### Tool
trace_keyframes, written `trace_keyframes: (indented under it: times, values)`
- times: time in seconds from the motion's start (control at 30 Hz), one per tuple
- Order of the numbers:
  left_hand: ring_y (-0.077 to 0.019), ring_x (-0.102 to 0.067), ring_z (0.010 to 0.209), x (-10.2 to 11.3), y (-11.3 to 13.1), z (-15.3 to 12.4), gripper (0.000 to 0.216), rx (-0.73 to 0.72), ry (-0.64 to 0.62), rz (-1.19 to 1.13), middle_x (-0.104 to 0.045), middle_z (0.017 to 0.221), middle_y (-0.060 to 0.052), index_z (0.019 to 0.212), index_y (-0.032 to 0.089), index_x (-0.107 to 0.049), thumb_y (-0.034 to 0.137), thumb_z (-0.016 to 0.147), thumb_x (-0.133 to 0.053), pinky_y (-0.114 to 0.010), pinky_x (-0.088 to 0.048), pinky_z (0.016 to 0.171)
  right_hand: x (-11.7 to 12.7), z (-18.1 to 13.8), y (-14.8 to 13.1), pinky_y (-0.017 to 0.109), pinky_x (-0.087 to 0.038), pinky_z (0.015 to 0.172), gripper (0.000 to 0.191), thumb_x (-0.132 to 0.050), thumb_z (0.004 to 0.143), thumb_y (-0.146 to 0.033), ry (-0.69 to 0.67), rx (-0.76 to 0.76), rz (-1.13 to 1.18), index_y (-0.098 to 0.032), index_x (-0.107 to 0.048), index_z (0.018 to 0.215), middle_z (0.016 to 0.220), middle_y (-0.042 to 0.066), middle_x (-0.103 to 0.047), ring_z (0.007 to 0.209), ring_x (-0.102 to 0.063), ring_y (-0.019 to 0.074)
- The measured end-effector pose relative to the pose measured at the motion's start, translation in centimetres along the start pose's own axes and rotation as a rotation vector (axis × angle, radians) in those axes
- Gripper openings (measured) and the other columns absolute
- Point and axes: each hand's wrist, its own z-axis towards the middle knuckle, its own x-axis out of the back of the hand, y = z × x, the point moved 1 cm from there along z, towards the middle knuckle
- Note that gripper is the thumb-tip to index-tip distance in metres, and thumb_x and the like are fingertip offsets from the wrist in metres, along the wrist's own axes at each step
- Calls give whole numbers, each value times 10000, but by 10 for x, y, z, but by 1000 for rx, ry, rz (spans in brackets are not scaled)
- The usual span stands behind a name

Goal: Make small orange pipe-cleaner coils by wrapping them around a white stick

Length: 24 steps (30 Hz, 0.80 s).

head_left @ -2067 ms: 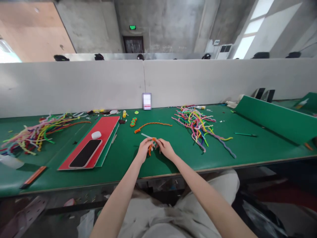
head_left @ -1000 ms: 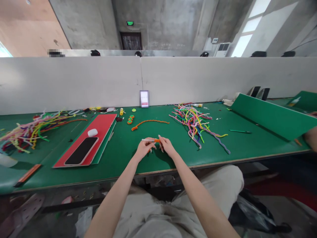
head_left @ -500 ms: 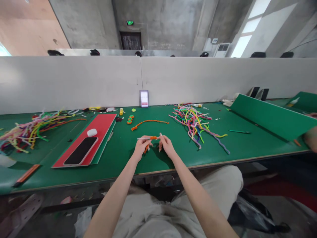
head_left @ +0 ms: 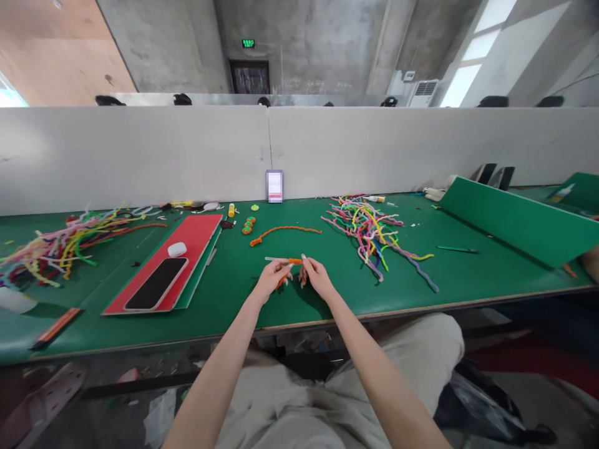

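Note:
Above the green table, a thin pale stick (head_left: 275, 259) lies sideways between my hands, with an orange pipe cleaner (head_left: 294, 261) coiled round its right part. My left hand (head_left: 271, 280) is closed on the orange pipe cleaner, just under the stick; a loose orange piece shows below its fingers. With thumb and finger, my right hand (head_left: 316, 275) pinches the stick's right end at the coil. Beyond my hands lies a twisted orange pipe-cleaner length (head_left: 290, 229) with a thicker left end. Left of that sits a small orange and green braided piece (head_left: 249, 225).
Loose coloured pipe cleaners lie in a right pile (head_left: 365, 227) and a left pile (head_left: 60, 246). A dark phone (head_left: 156, 284) and white case (head_left: 176, 250) rest on a red board (head_left: 196, 234). A lit phone (head_left: 274, 186) leans on the partition. A green board (head_left: 510, 218) slants at right.
My left fingers have shifted slightly right and down, so more of the stick shows above them. My right hand stays at the coil's end. The view has moved slightly.

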Motion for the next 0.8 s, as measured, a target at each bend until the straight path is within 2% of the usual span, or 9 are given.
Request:
trace_keyframes:
  times: [0.17,0.37,0.57,0.8]
  values:
    - [-74,-484,441,-1,4,-2,424,1,-21,3,-589,570,13,894,114,-567,366,585,-713,-204,-380,454,2,0,3,208,-310,315,448,-388,794,-574,19,-31,-3,-200,-404,549,408,-46,-449,292,-395,78]
    - [-76,-487,475,-1,9,-6,395,-16,-59,-14,-591,593,13,928,123,-598,314,600,-706,-202,-388,490,3,0,5,196,-292,310,473,-381,793,-589,57,-32,10,-198,-387,526,387,-48,-422,284,-388,69]
    - [-103,-510,499,-1,10,-8,309,-29,-76,-5,-562,516,17,874,128,-649,271,606,-699,-217,-399,504,5,1,9,199,-255,290,503,-358,770,-640,85,-38,23,-198,-387,529,360,-52,-418,253,-343,62]
    - [-93,-511,490,2,5,-6,241,-45,-43,5,-618,597,-15,806,130,-657,259,607,-697,-214,-406,494,5,-1,8,189,-246,278,488,-371,781,-616,57,-47,37,-196,-391,533,356,-57,-403,251,-332,58]
